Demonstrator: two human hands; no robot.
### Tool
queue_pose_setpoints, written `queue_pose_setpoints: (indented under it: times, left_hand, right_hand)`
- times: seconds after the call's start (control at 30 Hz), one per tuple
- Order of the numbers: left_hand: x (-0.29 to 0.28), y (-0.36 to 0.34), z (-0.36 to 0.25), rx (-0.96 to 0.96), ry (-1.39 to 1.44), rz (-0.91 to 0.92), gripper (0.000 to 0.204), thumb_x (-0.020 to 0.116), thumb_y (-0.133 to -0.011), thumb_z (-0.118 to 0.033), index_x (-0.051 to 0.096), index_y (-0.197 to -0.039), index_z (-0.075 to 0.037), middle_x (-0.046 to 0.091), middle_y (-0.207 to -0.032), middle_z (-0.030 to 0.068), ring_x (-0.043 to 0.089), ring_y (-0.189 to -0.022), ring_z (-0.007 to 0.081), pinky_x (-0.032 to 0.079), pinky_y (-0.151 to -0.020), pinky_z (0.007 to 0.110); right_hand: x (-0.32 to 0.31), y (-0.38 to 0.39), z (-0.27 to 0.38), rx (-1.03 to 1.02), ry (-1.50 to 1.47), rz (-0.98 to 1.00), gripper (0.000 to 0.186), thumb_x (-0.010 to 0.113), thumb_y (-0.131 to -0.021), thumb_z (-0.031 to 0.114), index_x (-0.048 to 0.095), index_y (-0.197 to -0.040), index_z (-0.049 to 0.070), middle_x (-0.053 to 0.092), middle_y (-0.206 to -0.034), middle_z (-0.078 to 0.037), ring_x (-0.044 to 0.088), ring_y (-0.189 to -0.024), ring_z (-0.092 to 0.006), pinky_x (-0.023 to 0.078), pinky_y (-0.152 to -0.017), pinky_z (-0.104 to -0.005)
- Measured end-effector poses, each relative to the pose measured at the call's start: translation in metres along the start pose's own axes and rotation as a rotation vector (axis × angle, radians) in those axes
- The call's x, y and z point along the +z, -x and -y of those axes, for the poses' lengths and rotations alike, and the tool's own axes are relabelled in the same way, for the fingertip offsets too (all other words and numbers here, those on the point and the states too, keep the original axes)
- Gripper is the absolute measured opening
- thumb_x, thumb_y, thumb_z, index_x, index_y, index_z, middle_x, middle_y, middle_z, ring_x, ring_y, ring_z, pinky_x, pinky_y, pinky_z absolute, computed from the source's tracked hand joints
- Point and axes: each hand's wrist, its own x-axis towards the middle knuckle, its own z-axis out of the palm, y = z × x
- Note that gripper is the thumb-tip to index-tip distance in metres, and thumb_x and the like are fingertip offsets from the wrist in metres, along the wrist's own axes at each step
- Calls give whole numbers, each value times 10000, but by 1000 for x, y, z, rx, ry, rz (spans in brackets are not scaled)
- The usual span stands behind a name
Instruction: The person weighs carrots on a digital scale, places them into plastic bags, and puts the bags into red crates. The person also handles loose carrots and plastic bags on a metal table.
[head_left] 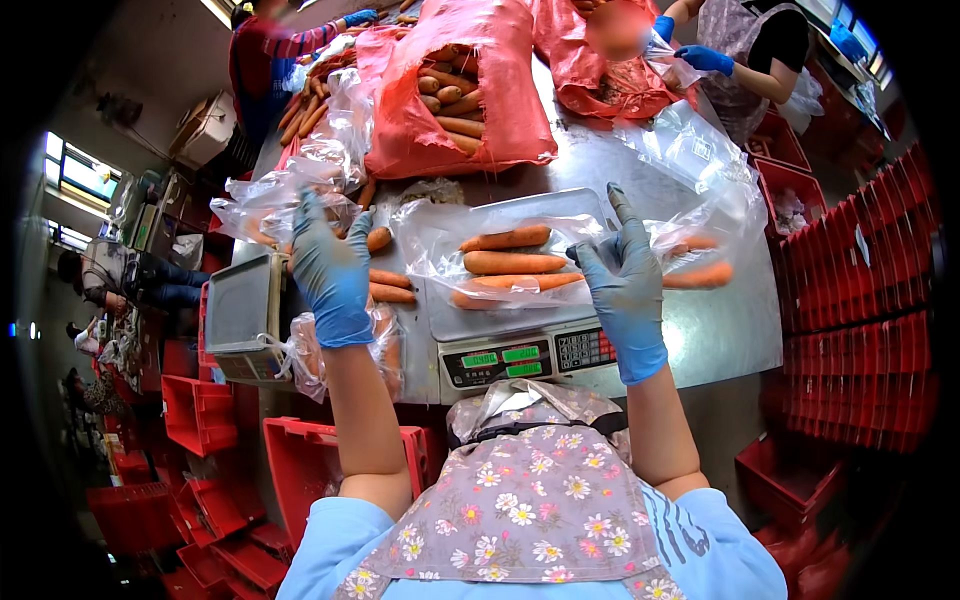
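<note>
My left hand (330, 270), in a blue glove, is raised left of the scale, fingers apart and holding nothing, beside loose carrots (390, 293). My right hand (625, 285), also gloved, hovers at the scale's right side, index finger stretched, others partly bent, with nothing visible in it. Between my hands a clear bag (431, 248) with several carrots (515, 262) lies on the digital scale (500, 356). Further right another clear bag (705, 215) lies over carrots.
A red sack (390, 135) of carrots and a second red sack (560, 60) fill the table's (745, 335) back. Two co-workers (265, 70) (745, 75) stand across it. Another scale (240, 315) is at left. Red crates (850, 250) (195, 415) flank the table.
</note>
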Motion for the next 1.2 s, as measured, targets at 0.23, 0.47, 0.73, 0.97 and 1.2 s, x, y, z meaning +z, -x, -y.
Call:
queue_pose_setpoints:
  times: [0.23,0.47,0.73,0.97,1.2]
  left_hand:
    - [-36,19,-7,-430,230,86,213,638,-852,-249,701,-849,-45,655,-645,21,553,-550,65,443,-550,228]
    - [-25,33,2,28,178,-188,333,605,-815,-128,593,-1137,-42,624,-1033,152,624,-872,248,497,-766,342]
    - [26,80,-85,83,146,-47,1103,777,-628,-368,120,-1429,10,271,-1401,236,310,-1262,393,247,-1043,477]
    - [70,61,8,-168,-242,407,618,669,-761,-210,432,-1271,46,629,-934,153,612,-870,285,465,-803,386]
    - [-40,42,-20,-489,1007,572,195,505,-910,-182,609,-937,-19,638,-763,22,542,-612,72,423,-496,194]
  right_hand:
    - [-3,6,4,-272,-179,-247,645,561,-912,332,281,-1405,24,553,-909,-51,507,-858,-116,431,-805,-266]
    - [-17,19,7,-249,-272,-320,589,508,-936,271,264,-1380,-30,538,-1092,-138,508,-1028,-176,381,-947,-307]
    - [12,21,2,-404,265,-201,927,731,-733,284,187,-1418,-25,510,-1175,-223,530,-1045,-293,424,-903,-388]
    - [-1,-7,-23,-89,-184,110,548,539,-841,71,370,-1353,-25,619,-1086,-154,625,-881,-209,441,-870,-312]
    - [-1,6,32,-349,-548,264,668,557,-833,181,270,-1406,-10,440,-1359,-159,578,-1082,-237,402,-920,-308]
